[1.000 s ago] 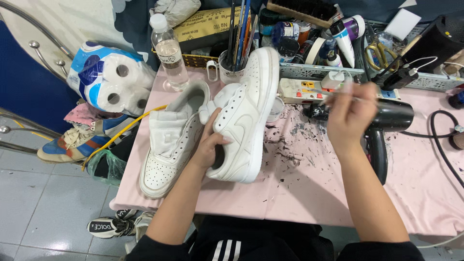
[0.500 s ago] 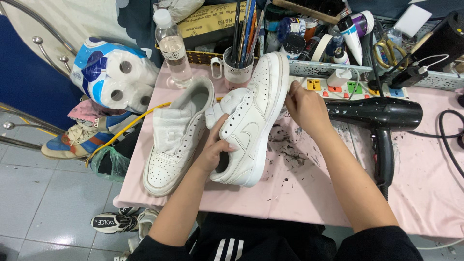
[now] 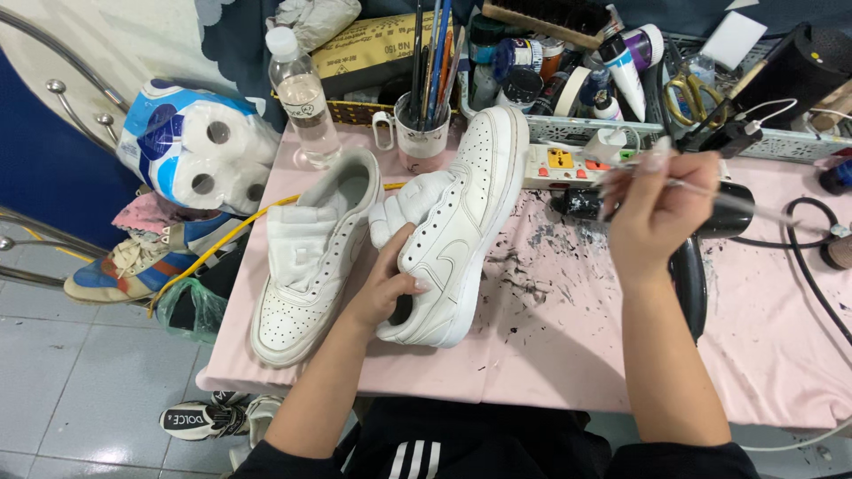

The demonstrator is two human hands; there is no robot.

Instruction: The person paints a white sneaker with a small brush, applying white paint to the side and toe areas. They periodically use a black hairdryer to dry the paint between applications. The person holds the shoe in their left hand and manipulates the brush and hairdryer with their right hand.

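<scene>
A: White sneaker (image 3: 453, 239) — tipped on its side on the pink table cover (image 3: 550, 355), sole edge facing right, toe toward the far side. Who has it?

B: The person's left hand (image 3: 386, 288). Fingers curled shut around the heel and collar, thumb over the side panel. Firm grip.

A: Right hand (image 3: 661, 208)?

B: Raised above the table, well apart from the shoe. Fingers pinched closed on a thin brush (image 3: 710, 191), handle pointing right. Tip is blurred, can't tell its colour.

A: Around the hands?

B: A 2nd white sneaker (image 3: 311, 257) lies sole down just left of the held one, touching it near the tongue. Black hair dryer (image 3: 710, 222) lies under the right hand. Black paint flecks (image 3: 524, 275) on the cover right of the held shoe. White power strip (image 3: 577, 164) just behind.

A: Further out?

B: Mug of brushes (image 3: 424, 129), clear water bottle (image 3: 303, 93), pack of toilet rolls (image 3: 191, 146) at far left, yellow-handled scissors (image 3: 683, 93) in the tray. 1 blue-and-orange sneaker (image 3: 133, 262) on the floor.
</scene>
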